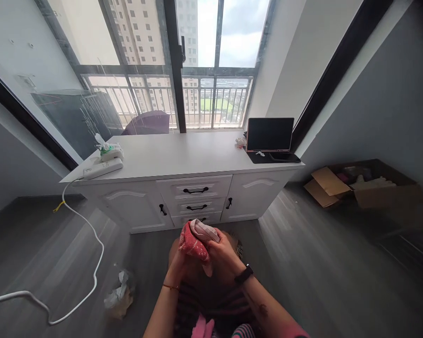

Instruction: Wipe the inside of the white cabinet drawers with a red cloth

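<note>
Both my hands are raised together in front of me, low in the head view. My left hand [179,260] and my right hand [223,251] are closed around a bunched red and pale pink cloth [196,239]. The cloth sticks up above my fingers. A thin bracelet circles my left wrist, and my right wrist carries a black watch [244,274]. Straight ahead stands a white cabinet [183,162] with three stacked drawers [196,199] and black handles.
On the cabinet top lie a white power strip [103,168], a small bundle [107,150] and an open laptop [270,137]. A white cable [81,263] loops over the floor at left beside crumpled plastic [120,293]. An open cardboard box [359,185] sits at right.
</note>
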A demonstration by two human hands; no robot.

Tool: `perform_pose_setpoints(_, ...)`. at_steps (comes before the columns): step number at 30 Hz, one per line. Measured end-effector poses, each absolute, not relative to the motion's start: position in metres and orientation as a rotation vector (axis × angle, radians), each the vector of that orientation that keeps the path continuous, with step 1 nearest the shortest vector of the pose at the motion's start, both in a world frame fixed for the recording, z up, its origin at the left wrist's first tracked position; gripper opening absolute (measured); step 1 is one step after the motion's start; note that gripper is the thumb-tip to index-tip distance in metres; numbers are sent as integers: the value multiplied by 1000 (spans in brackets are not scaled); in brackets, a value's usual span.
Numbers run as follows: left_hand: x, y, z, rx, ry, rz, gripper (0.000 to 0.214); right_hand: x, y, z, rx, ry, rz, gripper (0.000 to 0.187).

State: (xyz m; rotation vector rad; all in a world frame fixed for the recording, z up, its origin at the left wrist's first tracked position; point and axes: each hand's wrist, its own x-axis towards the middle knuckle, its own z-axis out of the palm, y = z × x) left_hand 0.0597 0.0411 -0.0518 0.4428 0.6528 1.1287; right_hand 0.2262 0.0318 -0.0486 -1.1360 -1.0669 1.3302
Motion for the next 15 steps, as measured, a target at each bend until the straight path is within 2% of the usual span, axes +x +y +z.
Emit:
perform_pose_setpoints(4,51,25,-24,369,611,1138,35,245,23,-12,-1105,-1102,1318,35)
perform_pose_setpoints(8,38,14,1,381,556,983,41,257,16,20,-1070,-1182,1308,33)
perform_pose_setpoints(15,28,13,18,1038,669,766,53,270,11,37,-1005,-1142,1493,36)
